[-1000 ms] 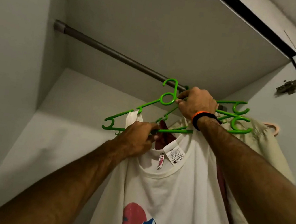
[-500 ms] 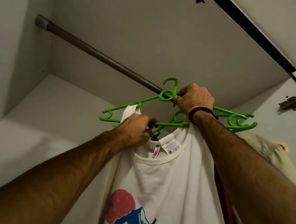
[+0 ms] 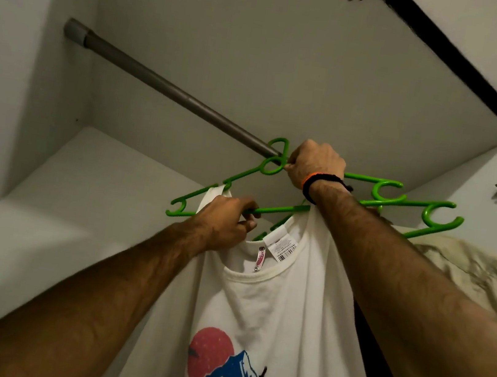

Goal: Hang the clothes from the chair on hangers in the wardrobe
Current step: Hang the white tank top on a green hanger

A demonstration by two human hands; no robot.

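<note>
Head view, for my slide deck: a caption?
Both hands hold a green hanger bearing a white T-shirt at the wardrobe rail.

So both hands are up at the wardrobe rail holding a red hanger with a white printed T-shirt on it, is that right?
Not quite: the hanger is green, not red, as the head view shows. The rest stands: the left hand and right hand hold it at the rail with the white printed T-shirt on it.
</note>
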